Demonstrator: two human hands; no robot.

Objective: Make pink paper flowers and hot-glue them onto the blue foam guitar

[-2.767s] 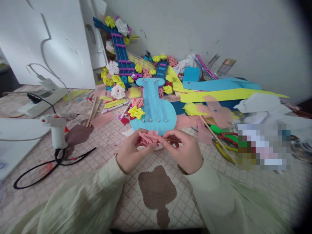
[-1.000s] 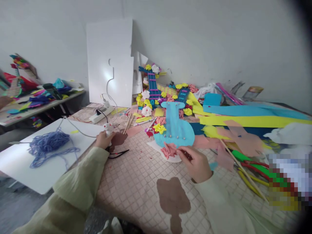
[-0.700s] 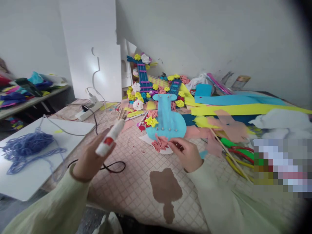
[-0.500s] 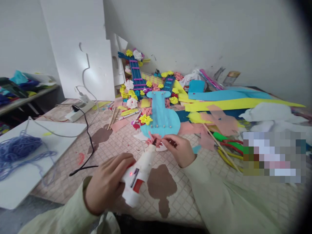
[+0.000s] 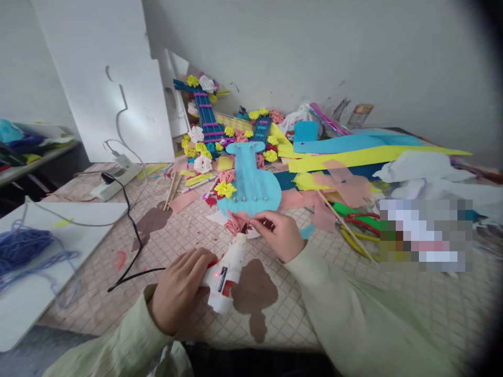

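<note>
On the left, the slack black power cord (image 5: 135, 233) bends over the grid-patterned surface (image 5: 288, 314); a snag there could jerk the white plastic glue gun (image 5: 231, 269), whose handle the left hand (image 5: 181, 290) holds with its fingers curled round it. The nozzle meets or nearly meets the crumpled pink paper bunch (image 5: 234, 221), which sits at the lower edge of the light-blue guitar-shaped cutout (image 5: 257, 183), so a slip could smear glue over the blue face or squash the folds. The likeliest harm, I judge, is to the right hand (image 5: 280, 235): its fingers pinch the bunch's right edge just beside the tip (a red light glows on the gun, so it may be hot), and overflowing glue could burn them. Counted from the left: one tangle of violet-blue yarn (image 5: 25, 248), two loose wooden sticks (image 5: 170, 191), two dark-blue toy guitars (image 5: 207, 116), one yellow crumpled-paper flower (image 5: 225, 189), one gun, one bunch, one cutout with four pegs (image 5: 255, 199) along its lower row, and one longer wooden stick (image 5: 346, 226).
</note>
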